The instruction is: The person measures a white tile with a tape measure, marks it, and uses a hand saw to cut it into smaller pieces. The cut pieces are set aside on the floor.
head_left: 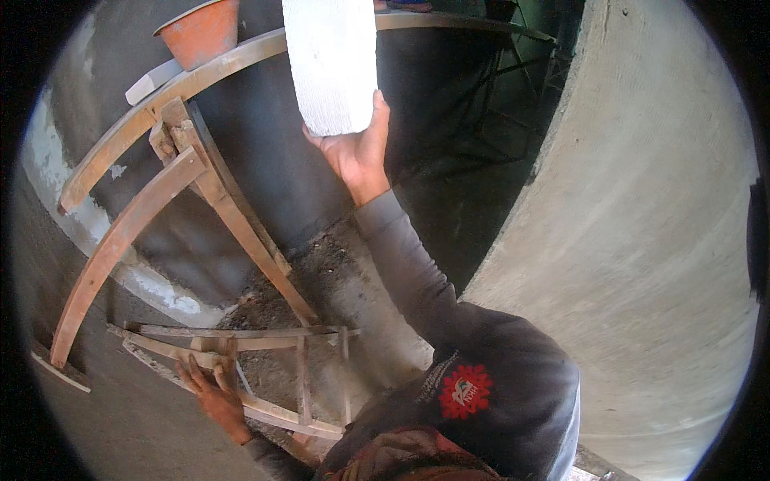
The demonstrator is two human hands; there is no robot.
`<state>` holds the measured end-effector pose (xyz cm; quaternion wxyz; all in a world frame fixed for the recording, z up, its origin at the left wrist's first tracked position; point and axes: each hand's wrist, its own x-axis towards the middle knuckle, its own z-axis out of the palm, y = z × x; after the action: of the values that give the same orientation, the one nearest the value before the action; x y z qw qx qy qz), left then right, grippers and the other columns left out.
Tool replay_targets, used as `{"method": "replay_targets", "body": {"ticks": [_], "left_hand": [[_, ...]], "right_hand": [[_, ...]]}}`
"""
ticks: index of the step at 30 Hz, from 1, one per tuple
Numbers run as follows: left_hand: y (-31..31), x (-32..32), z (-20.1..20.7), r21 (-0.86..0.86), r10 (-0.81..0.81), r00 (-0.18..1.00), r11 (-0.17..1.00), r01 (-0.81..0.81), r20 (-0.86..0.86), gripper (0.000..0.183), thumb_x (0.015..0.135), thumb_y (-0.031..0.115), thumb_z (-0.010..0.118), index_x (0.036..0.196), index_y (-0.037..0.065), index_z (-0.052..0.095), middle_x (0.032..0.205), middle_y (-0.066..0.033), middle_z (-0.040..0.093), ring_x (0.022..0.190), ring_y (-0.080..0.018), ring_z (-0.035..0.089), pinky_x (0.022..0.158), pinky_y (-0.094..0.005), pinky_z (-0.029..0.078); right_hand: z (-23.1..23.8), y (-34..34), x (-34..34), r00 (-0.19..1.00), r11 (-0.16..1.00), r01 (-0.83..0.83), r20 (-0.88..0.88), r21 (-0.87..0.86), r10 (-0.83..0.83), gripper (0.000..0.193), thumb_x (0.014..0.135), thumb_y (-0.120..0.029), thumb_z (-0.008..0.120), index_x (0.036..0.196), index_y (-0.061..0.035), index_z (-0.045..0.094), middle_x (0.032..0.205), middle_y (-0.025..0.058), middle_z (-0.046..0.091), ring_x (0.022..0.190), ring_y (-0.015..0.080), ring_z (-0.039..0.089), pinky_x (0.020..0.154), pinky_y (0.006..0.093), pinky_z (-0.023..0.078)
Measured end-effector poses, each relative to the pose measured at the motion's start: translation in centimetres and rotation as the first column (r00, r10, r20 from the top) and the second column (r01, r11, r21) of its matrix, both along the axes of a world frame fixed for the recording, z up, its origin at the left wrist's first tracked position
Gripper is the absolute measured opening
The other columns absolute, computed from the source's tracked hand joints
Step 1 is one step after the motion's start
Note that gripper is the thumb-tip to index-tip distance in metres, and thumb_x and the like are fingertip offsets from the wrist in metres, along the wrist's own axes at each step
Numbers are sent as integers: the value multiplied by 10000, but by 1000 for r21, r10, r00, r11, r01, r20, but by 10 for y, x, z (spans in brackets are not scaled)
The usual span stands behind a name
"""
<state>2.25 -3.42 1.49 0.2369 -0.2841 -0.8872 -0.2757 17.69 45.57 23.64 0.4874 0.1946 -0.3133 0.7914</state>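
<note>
My right hand [361, 156] is raised in front of me, its palm and thumb pressed around the lower end of a long white building block [330, 68]. The block stands nearly upright and its top runs out of view. Lower down, my left hand [219, 401] rests with fingers spread against the rail of a ladder-like wooden frame [277, 413]. Behind the block passes a long wooden plank [249, 52] that looks curved in this view.
An orange bucket [204, 36] stands on the plank beside a pale block piece [152, 82]. Wooden supports [241, 232] lean beneath it. A grey plastered wall [642, 264] rises on the right, and rubble [321, 260] lies on the floor. Metal scaffolding is dim at the back.
</note>
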Motion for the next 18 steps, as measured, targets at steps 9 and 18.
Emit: {"method": "replay_targets", "body": {"ticks": [9, 18], "left_hand": [[-8, -20, -16, 14, -18, 1000, 1000, 18, 14, 715, 1166, 543, 535, 1715, 91, 451, 1833, -233, 280, 1644, -509, 362, 1271, -655, 435], [16, -56, -4, 17, -100, 995, 995, 100, 30, 719, 1172, 531, 516, 1689, 36, 450, 1782, -267, 347, 1637, -493, 361, 1291, -649, 401]], "right_hand": [[43, 21, -52, 999, 999, 37, 20, 15, -37, 804, 1148, -693, 391, 1732, -144, 329, 1673, 208, 453, 1496, 359, 537, 1101, 579, 540], [99, 32, -35, 950, 919, 27, 275, 392, -146, 827, 1167, -485, 603, 1781, -100, 204, 1650, 302, 501, 1422, 392, 628, 1142, 612, 591]]}}
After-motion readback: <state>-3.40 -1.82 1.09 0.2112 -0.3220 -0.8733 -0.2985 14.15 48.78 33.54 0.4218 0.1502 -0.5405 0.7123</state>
